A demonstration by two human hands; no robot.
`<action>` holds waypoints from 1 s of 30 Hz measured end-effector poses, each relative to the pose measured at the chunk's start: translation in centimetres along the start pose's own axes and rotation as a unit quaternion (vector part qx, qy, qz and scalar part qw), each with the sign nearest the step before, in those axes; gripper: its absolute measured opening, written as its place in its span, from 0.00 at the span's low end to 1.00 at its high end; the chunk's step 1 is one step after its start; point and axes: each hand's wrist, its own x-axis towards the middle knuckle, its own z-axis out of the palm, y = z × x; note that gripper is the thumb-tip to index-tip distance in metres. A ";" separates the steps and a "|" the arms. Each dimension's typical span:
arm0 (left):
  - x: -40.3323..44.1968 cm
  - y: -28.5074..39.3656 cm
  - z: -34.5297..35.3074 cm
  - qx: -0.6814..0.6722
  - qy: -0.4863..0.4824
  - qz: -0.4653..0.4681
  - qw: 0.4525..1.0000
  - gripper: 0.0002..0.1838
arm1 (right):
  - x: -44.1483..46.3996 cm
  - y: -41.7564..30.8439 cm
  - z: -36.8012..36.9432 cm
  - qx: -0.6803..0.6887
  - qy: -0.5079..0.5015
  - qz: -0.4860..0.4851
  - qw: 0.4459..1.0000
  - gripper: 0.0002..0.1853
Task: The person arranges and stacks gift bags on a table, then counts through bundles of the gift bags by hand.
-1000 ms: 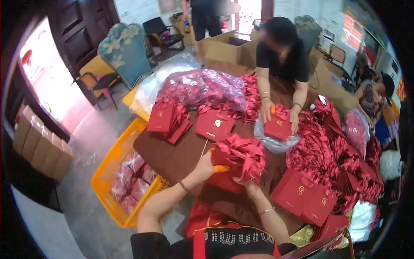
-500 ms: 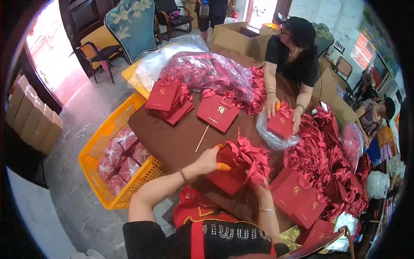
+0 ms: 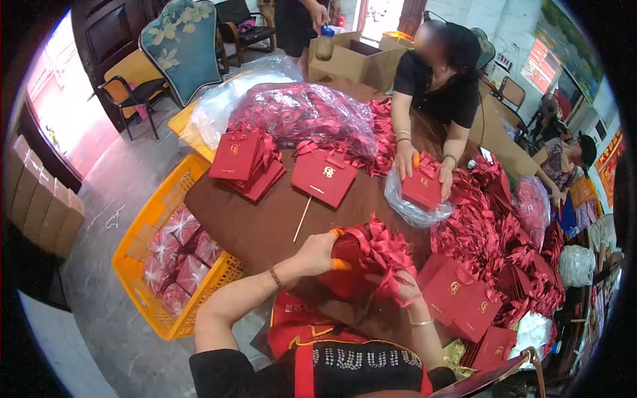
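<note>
My left hand [image 3: 317,256], with orange covers on thumb and finger, grips the left side of a bundle of red paper gift bags [image 3: 348,268]. Red ribbon handles [image 3: 381,255] spill over the bundle's right side. At that side my right hand [image 3: 407,289] is closed about the ribbon end, its fingers partly hidden by ribbons. Beyond my hands, a thin stick [image 3: 302,219] lies by a flat red bag with a gold logo [image 3: 324,178]. A stack of similar bags [image 3: 237,158] sits to its left.
Across the brown-covered table [image 3: 219,209], a co-worker [image 3: 438,79] handles red bags [image 3: 422,189] in a clear plastic bag. Ribboned bags [image 3: 478,232] are heaped at right. A yellow crate [image 3: 136,249] with wrapped packs stands left. Another person holds a bottle [image 3: 324,45] beside a carton [image 3: 355,63].
The bundle in my hands has tilted, and its lower front face shows less. The view has shifted slightly. The person at the back with the bottle has come further into view.
</note>
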 end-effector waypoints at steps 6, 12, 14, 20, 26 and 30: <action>-0.4 2.5 -1.4 0.005 -0.027 0.043 0.999 0.33 | -0.1 -6.2 0.1 -0.116 -0.130 0.134 0.975 0.28; -0.1 2.1 -0.9 0.009 -0.039 0.036 0.999 0.30 | -0.1 1.6 -0.1 0.456 -0.039 0.137 0.879 0.25; -0.1 2.3 -1.0 0.002 -0.033 0.037 0.999 0.30 | 0.4 4.8 -0.3 0.024 -0.028 -0.034 0.999 0.22; 1.9 4.2 -3.8 0.156 -0.030 0.167 0.973 0.27 | 1.7 5.7 0.6 0.423 -0.051 0.075 0.902 0.23; 3.1 5.5 -4.9 0.222 -0.113 0.114 0.962 0.29 | 3.6 8.4 2.6 0.425 0.015 0.126 0.896 0.28; 2.9 4.0 -3.9 0.140 -0.067 0.154 0.976 0.33 | 3.8 4.2 2.4 0.476 0.042 0.023 0.878 0.31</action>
